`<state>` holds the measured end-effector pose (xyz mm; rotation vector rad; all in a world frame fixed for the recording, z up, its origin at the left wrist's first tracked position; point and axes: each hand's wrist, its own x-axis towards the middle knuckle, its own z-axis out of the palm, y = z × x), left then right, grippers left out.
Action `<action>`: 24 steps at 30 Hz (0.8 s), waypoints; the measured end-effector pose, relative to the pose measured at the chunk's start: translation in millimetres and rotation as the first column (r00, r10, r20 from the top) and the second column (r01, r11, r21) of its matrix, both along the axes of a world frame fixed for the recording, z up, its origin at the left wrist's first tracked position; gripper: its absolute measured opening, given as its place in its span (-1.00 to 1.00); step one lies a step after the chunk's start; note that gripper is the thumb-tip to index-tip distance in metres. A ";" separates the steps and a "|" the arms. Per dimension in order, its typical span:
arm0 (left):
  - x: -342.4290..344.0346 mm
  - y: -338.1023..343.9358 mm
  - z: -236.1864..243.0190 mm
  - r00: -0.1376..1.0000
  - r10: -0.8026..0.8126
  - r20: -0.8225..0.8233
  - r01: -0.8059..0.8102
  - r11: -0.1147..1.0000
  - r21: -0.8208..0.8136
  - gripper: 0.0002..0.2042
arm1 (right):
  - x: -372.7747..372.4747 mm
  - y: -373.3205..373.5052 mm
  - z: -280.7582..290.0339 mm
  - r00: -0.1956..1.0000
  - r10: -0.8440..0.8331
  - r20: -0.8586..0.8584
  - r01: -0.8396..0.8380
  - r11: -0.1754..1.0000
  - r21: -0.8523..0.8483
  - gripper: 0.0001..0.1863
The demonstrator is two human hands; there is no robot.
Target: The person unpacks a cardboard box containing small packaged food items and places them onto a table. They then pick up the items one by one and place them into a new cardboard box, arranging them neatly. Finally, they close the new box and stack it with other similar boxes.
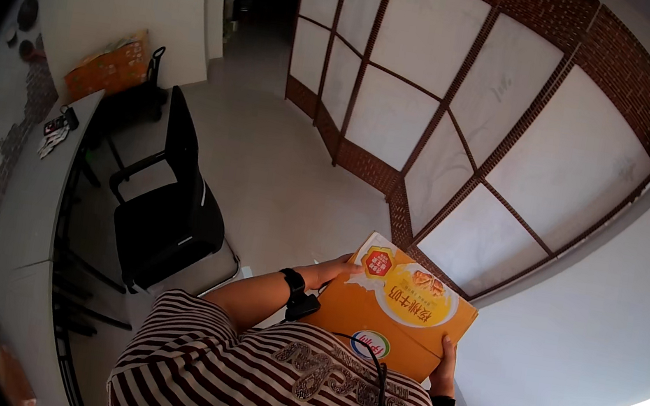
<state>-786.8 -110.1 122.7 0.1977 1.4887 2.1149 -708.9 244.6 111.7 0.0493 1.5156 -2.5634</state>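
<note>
An orange-and-white milk carton box (408, 319), flat and rectangular with a yellow oval on its face, is held in front of my body. My left hand (332, 272) grips its upper left edge, with the thumb over the top face. On the opposite side, my right hand (444, 371) holds the right edge, its thumb resting on the face. The undersides of both hands are hidden by the box. A black device is strapped to my left wrist, and a black band circles my right wrist.
A folding screen (423, 67) with white panels and brown woven trim stands ahead. To my left are a black chair (172, 223) and a long table (26, 232) with small items on it. Farther back, an orange patterned box (111, 67) sits near the wall.
</note>
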 end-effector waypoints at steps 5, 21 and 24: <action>-43.8 -68.4 -20.9 0.975 0.178 0.130 -0.183 0.983 0.028 -0.27 | -109.5 -53.2 -33.3 0.990 0.124 0.068 -0.128 0.990 0.053 -0.35; -299.1 -236.0 -77.4 0.977 0.151 0.153 -0.176 0.970 0.165 -0.39 | -376.4 -197.7 -109.4 0.941 0.217 0.259 -0.185 0.972 -0.143 -0.30; -346.4 -273.9 -66.0 0.972 0.184 0.149 -0.202 0.972 0.121 -0.37 | -420.7 -243.9 -89.0 0.927 0.255 0.273 -0.199 0.956 -0.217 -0.30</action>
